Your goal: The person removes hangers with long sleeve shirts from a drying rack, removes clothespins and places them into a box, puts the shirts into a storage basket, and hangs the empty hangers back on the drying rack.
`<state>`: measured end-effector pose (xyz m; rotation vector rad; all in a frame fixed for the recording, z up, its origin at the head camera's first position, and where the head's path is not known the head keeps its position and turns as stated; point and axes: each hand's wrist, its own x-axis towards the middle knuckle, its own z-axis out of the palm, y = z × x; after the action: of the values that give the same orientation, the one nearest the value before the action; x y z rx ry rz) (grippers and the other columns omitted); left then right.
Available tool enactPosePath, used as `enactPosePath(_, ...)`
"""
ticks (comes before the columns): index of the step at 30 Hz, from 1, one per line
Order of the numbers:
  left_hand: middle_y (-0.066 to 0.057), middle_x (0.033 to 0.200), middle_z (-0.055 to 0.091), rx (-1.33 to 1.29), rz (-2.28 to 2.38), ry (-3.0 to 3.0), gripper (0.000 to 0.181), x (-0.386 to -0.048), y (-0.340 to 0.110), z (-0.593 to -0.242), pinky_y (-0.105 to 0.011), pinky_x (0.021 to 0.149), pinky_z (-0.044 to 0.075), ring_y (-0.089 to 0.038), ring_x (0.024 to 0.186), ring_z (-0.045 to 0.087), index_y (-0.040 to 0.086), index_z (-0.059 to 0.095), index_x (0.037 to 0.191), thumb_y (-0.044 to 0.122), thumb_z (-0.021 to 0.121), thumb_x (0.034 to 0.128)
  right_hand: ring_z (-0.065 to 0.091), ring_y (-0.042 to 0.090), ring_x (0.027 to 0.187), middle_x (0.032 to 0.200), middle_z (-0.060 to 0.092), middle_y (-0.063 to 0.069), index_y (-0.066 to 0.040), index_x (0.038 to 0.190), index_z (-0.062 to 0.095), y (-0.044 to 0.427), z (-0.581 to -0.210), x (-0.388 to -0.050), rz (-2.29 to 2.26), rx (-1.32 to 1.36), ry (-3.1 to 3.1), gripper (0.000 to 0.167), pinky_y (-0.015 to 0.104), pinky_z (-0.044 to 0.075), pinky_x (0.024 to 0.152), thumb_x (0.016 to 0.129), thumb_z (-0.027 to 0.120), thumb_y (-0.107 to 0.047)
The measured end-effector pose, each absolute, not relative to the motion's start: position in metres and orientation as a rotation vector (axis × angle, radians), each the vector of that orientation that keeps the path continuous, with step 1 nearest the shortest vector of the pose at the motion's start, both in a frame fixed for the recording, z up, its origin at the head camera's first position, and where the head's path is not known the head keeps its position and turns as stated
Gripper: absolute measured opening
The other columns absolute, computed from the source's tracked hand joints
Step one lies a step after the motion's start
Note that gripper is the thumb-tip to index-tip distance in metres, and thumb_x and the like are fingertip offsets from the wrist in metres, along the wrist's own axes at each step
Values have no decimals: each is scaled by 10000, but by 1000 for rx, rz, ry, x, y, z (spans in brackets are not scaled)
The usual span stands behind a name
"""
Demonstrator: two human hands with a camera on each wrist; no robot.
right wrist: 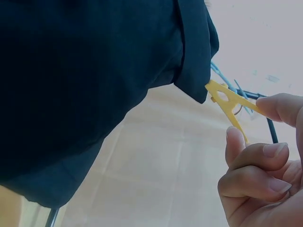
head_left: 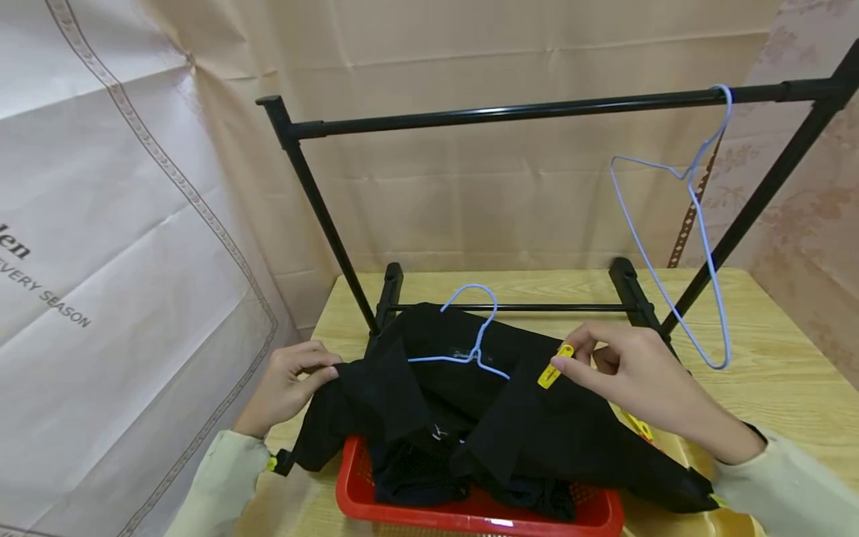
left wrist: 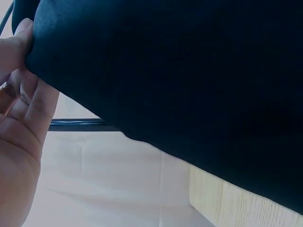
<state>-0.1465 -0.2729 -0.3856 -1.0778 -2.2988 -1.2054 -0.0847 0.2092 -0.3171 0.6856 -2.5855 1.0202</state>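
A black collared garment [head_left: 550, 440] lies spread over a red basket [head_left: 604, 514], with a blue hanger [head_left: 478, 343] inside its neck and the hook standing up. At the left shoulder my left hand [head_left: 291, 384] pinches the cloth between thumb and fingers; the left wrist view shows this cloth [left wrist: 156, 85] from close by. My right hand [head_left: 631, 373] holds a yellow clothespin [head_left: 555, 367] by its handles near the right side of the collar. In the right wrist view, the tip of the clothespin [right wrist: 225, 97] meets the cloth edge. Whether it bites the cloth I cannot tell.
A black rack [head_left: 523, 112] stands on the wooden table [head_left: 758, 321] behind the garment. From its bar, at the right, hangs another blue hanger [head_left: 714, 283]. Beside my right wrist, partly hidden, is a yellowish container [head_left: 678, 451] with more yellow clothespins [head_left: 637, 426].
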Motion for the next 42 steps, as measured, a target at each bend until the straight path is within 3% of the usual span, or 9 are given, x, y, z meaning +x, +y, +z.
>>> enactPosePath(14,29,858,683,-1057,-1216,-2317,345,-145,-271,-383,-207,673,549,-114,737,633,118,793,946,-195,756,806,445,85,461,755,624,-129,-210,1039,694,237,-333,-80,1018,551,-2655,154,270,321,435,937,786,-281)
enactPosePath(29,21,850,680,-1064,-1223,-2309,348,-146,-273,-386,-202,664,543,-112,729,628,112,792,953,-203,744,813,467,102,488,730,595,-35,-130,1062,681,267,-347,-78,1032,443,-2791,215,283,320,442,953,765,-295)
enactPosePath(35,23,852,680,-1057,-1223,-2311,351,-145,-273,-387,-204,666,544,-109,728,626,110,793,958,-206,740,814,570,117,607,757,581,-11,-59,1107,676,275,-353,-79,1046,385,-2878,306,272,407,513,974,736,-329)
enactPosePath(42,20,850,678,-1070,-1226,-2297,359,-146,-273,-387,-203,660,539,-111,725,622,112,791,953,-214,736,813,561,103,656,761,604,-16,-33,1123,677,289,-369,-82,994,357,-2910,332,258,468,592,977,732,-326)
